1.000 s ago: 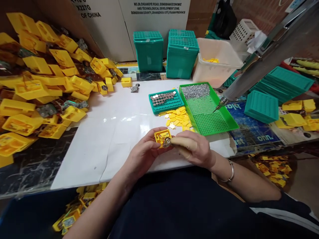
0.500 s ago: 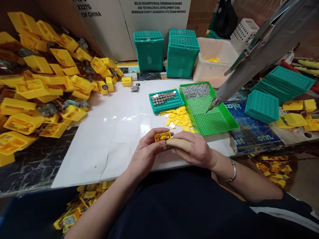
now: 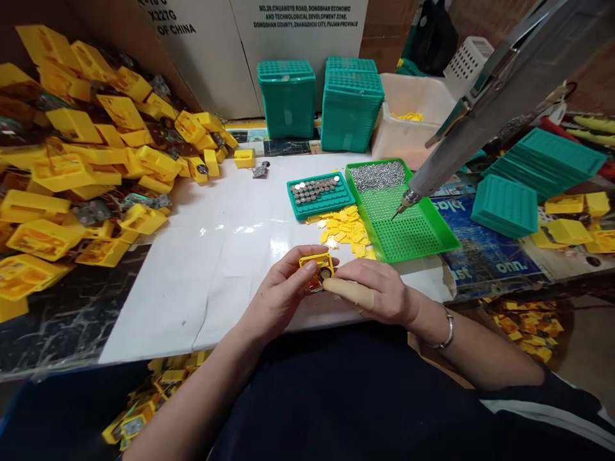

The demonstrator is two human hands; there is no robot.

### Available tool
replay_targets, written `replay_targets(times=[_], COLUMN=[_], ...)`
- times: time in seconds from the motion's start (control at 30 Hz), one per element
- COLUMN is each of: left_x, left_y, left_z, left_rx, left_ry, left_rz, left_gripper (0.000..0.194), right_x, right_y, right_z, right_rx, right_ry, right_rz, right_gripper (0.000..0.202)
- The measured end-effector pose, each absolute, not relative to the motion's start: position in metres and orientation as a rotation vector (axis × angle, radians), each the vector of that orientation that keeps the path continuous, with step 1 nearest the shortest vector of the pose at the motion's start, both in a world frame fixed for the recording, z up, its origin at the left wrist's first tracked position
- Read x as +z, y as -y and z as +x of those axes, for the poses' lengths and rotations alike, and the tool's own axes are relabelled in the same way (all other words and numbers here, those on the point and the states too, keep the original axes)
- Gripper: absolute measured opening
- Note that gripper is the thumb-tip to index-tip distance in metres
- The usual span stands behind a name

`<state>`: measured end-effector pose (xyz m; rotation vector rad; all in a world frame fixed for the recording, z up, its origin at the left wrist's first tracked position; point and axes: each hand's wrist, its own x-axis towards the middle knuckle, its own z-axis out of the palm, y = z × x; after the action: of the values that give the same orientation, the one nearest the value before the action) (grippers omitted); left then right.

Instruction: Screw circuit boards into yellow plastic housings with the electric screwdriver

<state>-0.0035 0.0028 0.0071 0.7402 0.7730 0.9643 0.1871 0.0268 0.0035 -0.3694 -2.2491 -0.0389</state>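
My left hand (image 3: 283,282) is closed around a small yellow plastic casing (image 3: 317,259), its thumb lying across the open side. Inside the casing a round, dark-rimmed part (image 3: 325,273), like a small speaker, faces up. My right hand (image 3: 379,288) is closed at the casing's right side, with a beige finger cot (image 3: 353,291) on a finger that presses at the round part's lower edge. Its other fingertips are partly hidden. Beyond the hands lie a pile of flat yellow plastic pieces (image 3: 343,230) and a teal tray (image 3: 319,206) with rows of button cells (image 3: 312,192).
A green tray (image 3: 437,240) holds many small screws (image 3: 377,174). Above it hangs an electric screwdriver (image 3: 432,166), tip down. Yellow casings (image 3: 62,169) are heaped at left. Stacked teal trays (image 3: 287,102) and a white bin (image 3: 413,96) stand behind.
The casing has been tilted so its open side faces me, and the round part now shows in it. My right finger has shifted to its lower edge. The hanging screwdriver has swung slightly left.
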Motion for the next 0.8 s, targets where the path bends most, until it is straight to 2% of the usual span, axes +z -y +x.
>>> replay_targets(times=[0.33,0.57,0.8], left_x=[0.0031,0.0063,0.0108], left_y=[-0.0046,-0.007,-0.0094], left_z=[-0.011,-0.0083,-0.0091], left_rx=[0.931,0.966,0.904], left_ry=[-0.731,-0.751,-0.719], left_rz=[0.903,0.839,0.757], left_gripper=[0.03,0.023,0.024], right_x=[0.0082,0.0088,0.0102], right_y=[-0.0243,-0.0203,-0.0201], right_z=[0.1879,0.1882,0.1878], right_rx=[-0.048,0.202,0.252], right_ry=[2.267,2.307,2.316], right_rz=[-0.363,-0.411,-0.41], right_gripper=[0.022,0.026,0.025])
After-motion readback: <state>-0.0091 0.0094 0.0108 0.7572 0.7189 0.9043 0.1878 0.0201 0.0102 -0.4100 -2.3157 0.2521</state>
